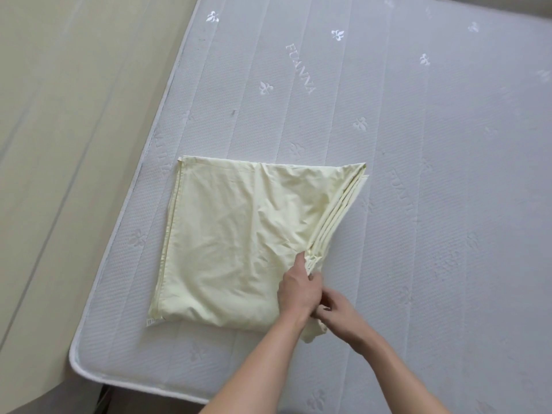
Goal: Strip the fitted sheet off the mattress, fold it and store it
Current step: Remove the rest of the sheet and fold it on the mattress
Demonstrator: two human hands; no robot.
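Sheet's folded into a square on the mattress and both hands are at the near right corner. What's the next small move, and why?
Probably tuck and flatten that corner. The pale yellow fitted sheet lies mostly square on the bare mattress, but its stacked hems splay out along the right edge, and a loose tail pokes out below the wrists. The left hand and right hand are both gathering the fabric there.

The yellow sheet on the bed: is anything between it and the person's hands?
Nothing visible. Both hands are already on the folded sheet: the left hand and right hand meet at its near right corner, gathering the layered edges. The mattress around it is bare.
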